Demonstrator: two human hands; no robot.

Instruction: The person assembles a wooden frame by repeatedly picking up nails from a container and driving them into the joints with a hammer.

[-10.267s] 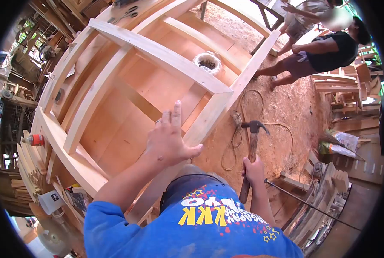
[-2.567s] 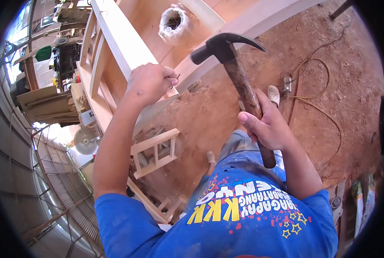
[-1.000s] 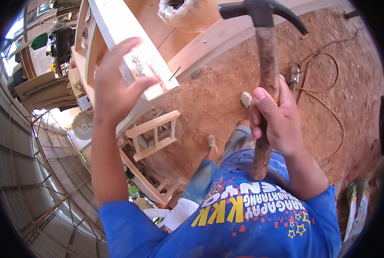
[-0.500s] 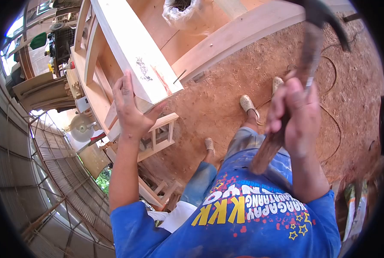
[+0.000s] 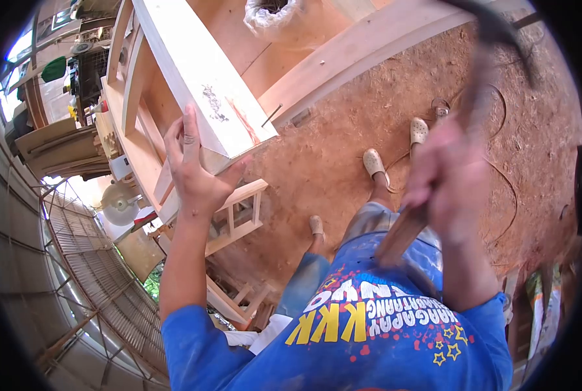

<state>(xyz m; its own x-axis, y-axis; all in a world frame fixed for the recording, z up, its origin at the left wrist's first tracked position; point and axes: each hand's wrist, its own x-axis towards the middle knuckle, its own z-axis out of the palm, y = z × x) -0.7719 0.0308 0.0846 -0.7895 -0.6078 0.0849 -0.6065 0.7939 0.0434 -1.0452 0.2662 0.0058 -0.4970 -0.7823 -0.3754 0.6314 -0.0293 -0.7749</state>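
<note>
A thick pale wooden beam (image 5: 203,78) reaches from the top of the view to the middle left. Near its end a nail (image 5: 273,115) sticks up at a slant, beside a dark stain and a reddish streak. My left hand (image 5: 200,173) is wrapped round the beam's left side and end, thumb and fingers on the wood. To the right, my right hand (image 5: 451,179) grips a hammer (image 5: 477,91) by its wooden handle, blurred by motion. The hammer's head is at the top right, away from the nail, and the handle's butt is over my shirt.
A curved wooden rail (image 5: 343,58) and a plastic bag (image 5: 271,16) are beyond the beam. Small wooden frames (image 5: 242,228) stand below it. A cable (image 5: 509,189) lies on the dirt floor at right. Light clogs (image 5: 373,161) show on feet below. A round fan-like disc (image 5: 121,203) is at left.
The right hand and hammer have shifted slightly and are more blurred. My left hand stays on the beam's end. The view has shifted a little.
</note>
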